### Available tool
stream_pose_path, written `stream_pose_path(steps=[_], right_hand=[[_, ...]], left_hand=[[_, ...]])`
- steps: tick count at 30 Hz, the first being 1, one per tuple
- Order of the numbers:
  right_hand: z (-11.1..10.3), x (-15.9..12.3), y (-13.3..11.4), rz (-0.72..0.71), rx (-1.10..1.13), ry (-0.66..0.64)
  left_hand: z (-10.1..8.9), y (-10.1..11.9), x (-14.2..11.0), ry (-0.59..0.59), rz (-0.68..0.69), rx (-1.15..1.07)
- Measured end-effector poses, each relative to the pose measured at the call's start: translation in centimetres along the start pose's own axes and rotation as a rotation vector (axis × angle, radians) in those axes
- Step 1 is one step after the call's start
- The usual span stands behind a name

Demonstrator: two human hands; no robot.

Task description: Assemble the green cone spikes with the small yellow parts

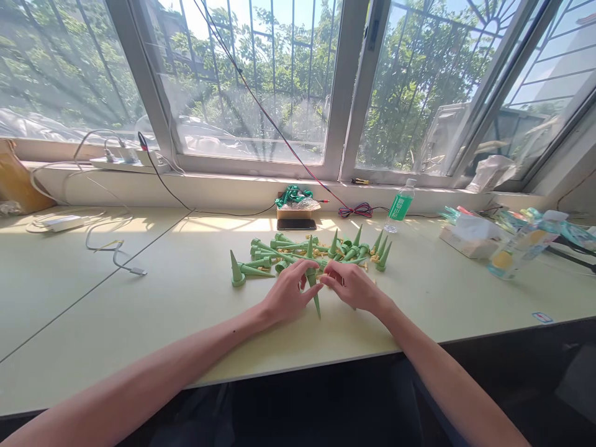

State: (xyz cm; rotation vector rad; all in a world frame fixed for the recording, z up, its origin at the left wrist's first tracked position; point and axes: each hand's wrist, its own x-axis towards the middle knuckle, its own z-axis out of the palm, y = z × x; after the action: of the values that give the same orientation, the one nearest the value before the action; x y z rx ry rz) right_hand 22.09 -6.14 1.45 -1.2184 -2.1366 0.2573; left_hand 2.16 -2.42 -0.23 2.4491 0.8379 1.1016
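A heap of several green plastic cone spikes (pixel 298 251) lies on the pale table (pixel 139 298), mixed with small yellow pieces (pixel 326 251). One spike stands upright apart at the left (pixel 236 271). My left hand (pixel 288 292) and my right hand (pixel 351 285) meet in front of the heap. Together they hold one green spike (pixel 315 298) whose tip points toward me. The left fingers curl round its upper part. The right fingers pinch at its top end, where something small may be hidden.
A green-labelled bottle (pixel 400 205) stands near the window sill. A dark phone (pixel 297 224) and a small box with green parts (pixel 294 205) sit behind the heap. White cables (pixel 112 248) trail at the left. Packets and a tissue box (pixel 470 239) lie at the right.
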Motion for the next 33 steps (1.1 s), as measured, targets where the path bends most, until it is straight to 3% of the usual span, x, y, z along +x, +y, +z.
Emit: stream_pose_path(steps=[4,10,17,26,33], right_hand=[[0.03,-0.04,0.06,-0.024,0.026,-0.014],[0.30,0.11,0.51,0.003,-0.108,-0.038],[-0.03,-0.05,-0.11,-0.009,0.025,-0.020],[0.30,0.10,0.63,-0.010,-0.092,-0.056],[0.17,-0.05,0.11,-0.011,0.016,-0.053]], left_hand=[[0.03,0.06,0.01,-0.016,-0.018,0.003],[0.08,0.15,-0.15,-0.037,0.000,0.001],[0.08,0.00,-0.02,-0.002,-0.005,0.003],[0.12,0.08,-0.24,-0.050,-0.002,-0.006],[0.08,0.06,-0.09,-0.026,-0.009,0.019]])
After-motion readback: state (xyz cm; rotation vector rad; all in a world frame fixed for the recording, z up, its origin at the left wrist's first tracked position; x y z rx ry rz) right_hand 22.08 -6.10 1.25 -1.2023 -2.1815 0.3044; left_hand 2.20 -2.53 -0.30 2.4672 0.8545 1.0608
